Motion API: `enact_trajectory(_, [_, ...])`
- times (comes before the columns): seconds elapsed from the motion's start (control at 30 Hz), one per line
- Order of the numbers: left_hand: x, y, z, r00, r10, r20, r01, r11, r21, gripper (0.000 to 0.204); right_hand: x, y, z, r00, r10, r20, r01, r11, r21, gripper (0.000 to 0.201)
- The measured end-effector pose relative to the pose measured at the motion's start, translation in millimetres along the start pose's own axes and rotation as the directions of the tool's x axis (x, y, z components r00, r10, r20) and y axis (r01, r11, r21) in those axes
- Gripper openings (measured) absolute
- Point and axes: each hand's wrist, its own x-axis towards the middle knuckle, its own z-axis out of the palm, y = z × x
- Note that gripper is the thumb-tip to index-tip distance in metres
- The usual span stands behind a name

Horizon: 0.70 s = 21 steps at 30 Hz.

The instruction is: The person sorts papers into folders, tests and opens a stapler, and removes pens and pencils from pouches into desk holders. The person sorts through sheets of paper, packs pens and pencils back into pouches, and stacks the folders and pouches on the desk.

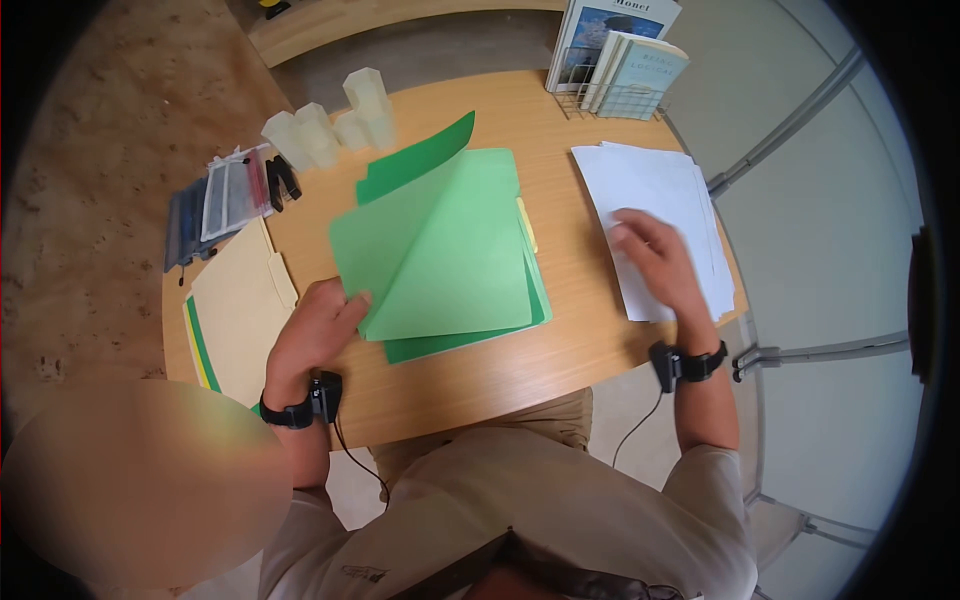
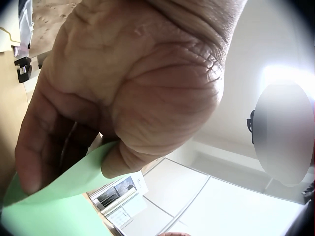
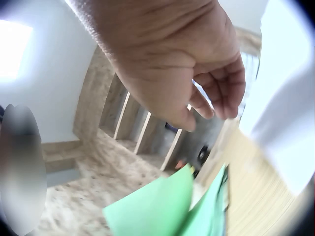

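Observation:
A light green file folder lies near the middle of the desk, its front flap lifted and bent toward the left. My left hand pinches the flap's lower left edge; in the left wrist view the thumb and fingers lie on opposite sides of the green sheet. Darker green folders show behind and below it, with a yellowish tab at the right. Over a stack of white paper hovers my right hand, fingers loosely bent, nothing between them in the right wrist view.
Manila folders lie at the left, above green and yellow ones. Zip pouches and a black stapler sit at the far left. Translucent hexagonal holders stand at the back; a wire rack holds books.

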Motion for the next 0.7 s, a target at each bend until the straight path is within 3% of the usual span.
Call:
enact_trajectory(0.03, [-1.3, 2.1, 1.0, 0.999, 0.039, -0.006, -0.038, 0.999, 0.032, 0.024, -0.4, -20.6, 20.4, 0.981, 0.112, 0.156, -0.152, 0.949, 0.275, 0.039])
enact_trajectory(0.1, [-3.2, 10.9, 1.6, 0.997, 0.069, -0.024, -0.067, 0.995, 0.073, 0.023, 4.7, -33.0, 59.3, 0.951, 0.178, 0.252, -0.285, 0.822, 0.493, 0.054])
enact_trajectory(0.17, [-2.9, 25.0, 1.3, 0.995, 0.058, 0.08, -0.071, 0.983, 0.17, 0.025, 18.8, -33.3, 86.4, 0.911, 0.186, 0.368, -0.382, 0.715, 0.585, 0.058])
enact_trajectory(0.23, [-3.8, 16.0, 4.7, 0.993, 0.091, 0.078, -0.104, 0.978, 0.178, 0.032, 28.2, -40.2, 102.9, 0.895, 0.202, 0.397, -0.421, 0.675, 0.606, 0.053])
enact_trajectory(0.3, [-4.9, 5.6, 8.0, 0.942, 0.299, 0.15, -0.316, 0.943, 0.101, 0.041, 36.2, -34.1, 113.6, 0.877, 0.221, 0.427, -0.461, 0.637, 0.618, 0.047])
enact_trajectory(0.33, [-6.3, 10.2, 4.1, 0.959, 0.201, 0.199, -0.229, 0.965, 0.131, 0.044, 41.0, -16.8, 120.1, 0.88, 0.195, 0.433, -0.423, 0.734, 0.531, 0.04])
enact_trajectory(0.37, [-6.2, 9.8, 3.8, 0.962, 0.195, 0.189, -0.222, 0.966, 0.132, 0.044, 45.4, -0.9, 127.1, 0.882, 0.168, 0.441, -0.374, 0.819, 0.436, 0.034])
enact_trajectory(0.43, [-4.5, 6.3, 4.6, 0.991, 0.082, -0.104, -0.058, 0.976, 0.209, 0.043, 43.1, 9.8, 135.8, 0.886, 0.179, 0.428, -0.403, 0.754, 0.518, 0.03])
enact_trajectory(0.5, [2.5, -5.4, 5.1, 0.985, 0.007, -0.172, 0.029, 0.978, 0.205, 0.041, 37.3, 9.0, 137.3, 0.917, 0.108, 0.384, -0.375, 0.567, 0.734, 0.028])
enact_trajectory(0.57, [0.4, -12.5, 1.6, 0.961, -0.089, -0.261, 0.145, 0.968, 0.205, 0.039, 34.4, 3.1, 136.3, 0.9, 0.101, 0.423, -0.403, 0.557, 0.726, 0.027])
enact_trajectory(0.63, [4.4, -9.0, 5.7, 0.978, -0.018, -0.209, 0.025, 0.999, 0.032, 0.035, 30.4, -9.1, 136.3, 0.911, 0.087, 0.403, -0.377, 0.573, 0.728, 0.026])
enact_trajectory(0.7, [8.8, -18.6, 11.5, 0.963, -0.027, -0.268, 0.026, 1.0, -0.01, 0.032, 30.2, -5.5, 140.2, 0.905, 0.076, 0.419, -0.377, 0.601, 0.705, 0.025])
